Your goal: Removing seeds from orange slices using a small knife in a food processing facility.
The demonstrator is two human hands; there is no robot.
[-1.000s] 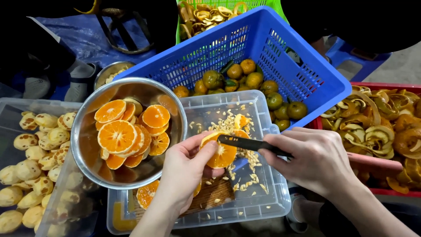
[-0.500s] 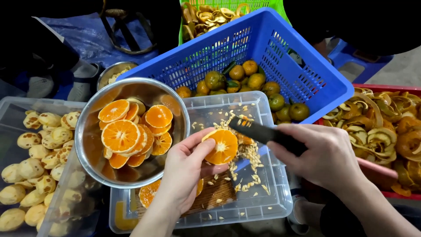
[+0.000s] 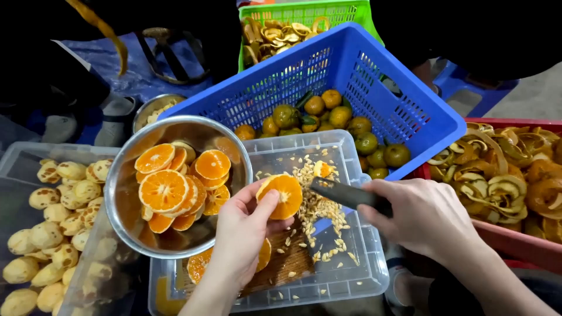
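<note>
steel bowl (image 3: 126, 231) of orange slices at nine o'clock; left hand (image 3: 246, 225) pinching orange half (image 3: 281, 195) over clear seed tray (image 3: 351, 281); right hand (image 3: 430, 216) at three o'clock, fingers closed round dark knife (image 3: 339, 192).

We see a halved orange (image 3: 285, 195) with its cut face turned up and towards us, bright and juicy, its pale peeled outside (no rind left on it) pinched between the fingers (image 3: 264, 206) of the left hand (image 3: 244, 231). It sits above a clear plastic tub (image 3: 357, 275) strewn with pale seeds. The dark knife (image 3: 345, 194) lies nearly level in the right hand (image 3: 424, 215), its tip just beside the orange's right edge; we cannot tell whether they touch.
</note>
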